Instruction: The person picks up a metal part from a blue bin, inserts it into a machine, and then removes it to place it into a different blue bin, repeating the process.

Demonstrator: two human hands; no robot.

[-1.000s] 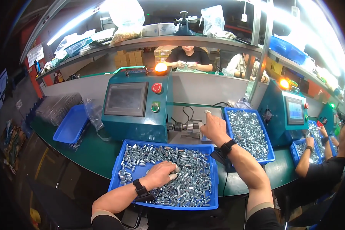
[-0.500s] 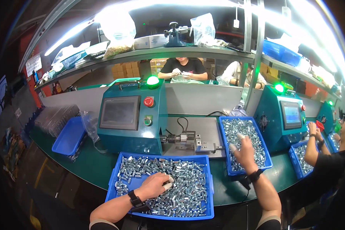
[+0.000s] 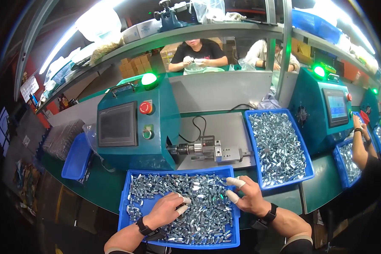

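My left hand [image 3: 167,209] reaches into a wide blue bin [image 3: 123,220] in front of me. Its thumb and forefinger, in pale finger cots, rest apart among small shiny metal fittings [image 3: 199,220]; no held piece shows. A bare patch of the bin's bottom lies beside this hand. My right hand [image 3: 250,198] hovers at the bin's right rim. Its thumb and forefinger, also in cots, point left with a gap between them, and I see nothing in them. Behind the bin, a green machine [image 3: 161,114] carries a chuck and metal fixture [image 3: 218,151] on its right side.
A second blue bin [image 3: 311,171] full of similar fittings stands at right. Beyond it sits another green machine [image 3: 311,112], with a co-worker's arms [image 3: 360,146] beside it. A blue tray [image 3: 77,158] lies at far left. A loaded shelf [image 3: 224,29] spans overhead.
My right hand has moved left and down, from over the right bin to the near bin's right rim. My left hand stays among the fittings. The view has tilted and shifted.
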